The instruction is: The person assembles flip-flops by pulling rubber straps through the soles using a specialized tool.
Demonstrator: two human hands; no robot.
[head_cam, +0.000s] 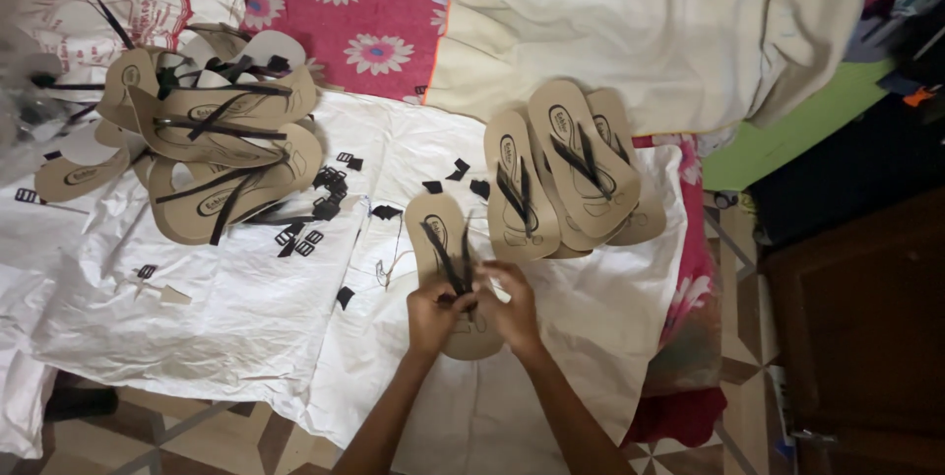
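Tan sandal sole (pixel 445 239) is laid on the white sheet (pixel 246 308), right of the loose pile (pixel 212 140); black strap (pixel 448 260) is pinched by left hand (pixel 435 313) and right hand (pixel 512 308), both closed. Strap best kept flat, sole steadied.

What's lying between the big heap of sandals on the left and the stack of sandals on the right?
In the head view, small black strap pieces lie scattered on the white sheet between the heap and the stack.
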